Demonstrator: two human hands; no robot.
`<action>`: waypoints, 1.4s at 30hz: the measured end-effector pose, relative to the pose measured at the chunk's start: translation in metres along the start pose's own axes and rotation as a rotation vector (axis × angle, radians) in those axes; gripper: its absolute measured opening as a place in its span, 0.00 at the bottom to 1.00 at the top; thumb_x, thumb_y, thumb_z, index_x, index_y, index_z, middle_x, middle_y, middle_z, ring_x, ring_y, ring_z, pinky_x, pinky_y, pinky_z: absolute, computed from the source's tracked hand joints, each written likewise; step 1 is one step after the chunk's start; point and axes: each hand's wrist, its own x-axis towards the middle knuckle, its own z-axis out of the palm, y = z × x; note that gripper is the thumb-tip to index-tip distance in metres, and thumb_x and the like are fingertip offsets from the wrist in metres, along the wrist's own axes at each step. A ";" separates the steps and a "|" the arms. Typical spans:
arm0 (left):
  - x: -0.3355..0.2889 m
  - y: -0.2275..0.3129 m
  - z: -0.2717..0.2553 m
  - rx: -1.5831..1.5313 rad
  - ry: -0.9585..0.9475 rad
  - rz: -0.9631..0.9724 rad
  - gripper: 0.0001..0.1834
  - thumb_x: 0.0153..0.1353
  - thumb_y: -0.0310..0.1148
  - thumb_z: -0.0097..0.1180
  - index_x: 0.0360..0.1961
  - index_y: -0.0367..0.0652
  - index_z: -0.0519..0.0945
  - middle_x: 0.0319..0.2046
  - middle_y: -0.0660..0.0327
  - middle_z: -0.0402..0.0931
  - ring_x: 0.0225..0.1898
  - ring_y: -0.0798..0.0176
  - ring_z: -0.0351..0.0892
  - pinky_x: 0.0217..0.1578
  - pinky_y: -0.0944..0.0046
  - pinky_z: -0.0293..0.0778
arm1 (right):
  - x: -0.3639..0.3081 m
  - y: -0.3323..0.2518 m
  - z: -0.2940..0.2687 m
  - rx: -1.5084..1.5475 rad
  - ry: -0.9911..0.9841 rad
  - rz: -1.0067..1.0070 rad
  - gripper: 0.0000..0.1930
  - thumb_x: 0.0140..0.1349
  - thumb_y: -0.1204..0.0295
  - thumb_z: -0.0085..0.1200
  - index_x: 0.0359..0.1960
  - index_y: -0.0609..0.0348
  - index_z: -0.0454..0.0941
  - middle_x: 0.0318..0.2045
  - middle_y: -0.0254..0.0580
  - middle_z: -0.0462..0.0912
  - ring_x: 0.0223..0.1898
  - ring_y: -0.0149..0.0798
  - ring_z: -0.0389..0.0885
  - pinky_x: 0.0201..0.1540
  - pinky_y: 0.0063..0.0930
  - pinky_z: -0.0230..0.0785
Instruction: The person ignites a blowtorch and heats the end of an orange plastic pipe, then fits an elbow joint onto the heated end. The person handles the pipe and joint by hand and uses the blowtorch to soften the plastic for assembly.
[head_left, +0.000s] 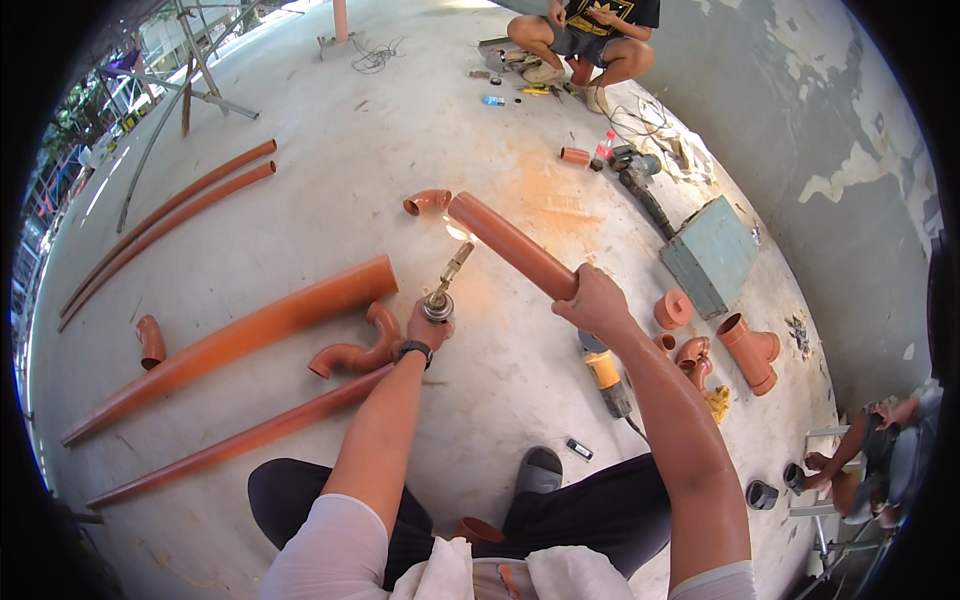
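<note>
Over concrete (300, 205), my left hand (428, 330) grips a torch (455, 268), my right hand (598, 302) a pipe (515, 250); best heat its far end (463, 208) evenly, turning slowly

Blue-green box (718, 250) (a bottle (604, 149) beyond)

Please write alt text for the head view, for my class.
A person's left hand holds a lit blowtorch at the far end of an orange pipe held in the right hand. More orange pipes and fittings lie on the grey floor.
</note>
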 end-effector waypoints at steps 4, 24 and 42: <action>0.014 -0.032 -0.014 -0.007 0.071 0.051 0.41 0.47 0.29 0.73 0.64 0.45 0.70 0.55 0.55 0.82 0.58 0.54 0.82 0.60 0.57 0.76 | 0.003 -0.021 -0.007 -0.069 -0.035 0.015 0.26 0.52 0.58 0.66 0.47 0.63 0.74 0.43 0.57 0.84 0.47 0.53 0.86 0.48 0.44 0.80; 0.028 0.210 -0.159 0.914 -0.757 -0.328 0.29 0.58 0.53 0.71 0.47 0.38 0.87 0.43 0.56 0.88 0.41 0.64 0.88 0.43 0.60 0.83 | 0.005 0.023 -0.001 -0.139 -0.059 0.129 0.33 0.49 0.58 0.68 0.55 0.62 0.74 0.45 0.52 0.87 0.50 0.49 0.86 0.53 0.40 0.80; -0.021 0.032 -0.310 0.838 -0.188 -0.626 0.30 0.62 0.54 0.68 0.57 0.42 0.84 0.54 0.55 0.83 0.45 0.62 0.83 0.37 0.59 0.85 | 0.015 -0.013 -0.012 0.016 -0.224 0.215 0.29 0.52 0.62 0.66 0.55 0.62 0.74 0.49 0.47 0.87 0.53 0.46 0.86 0.57 0.41 0.76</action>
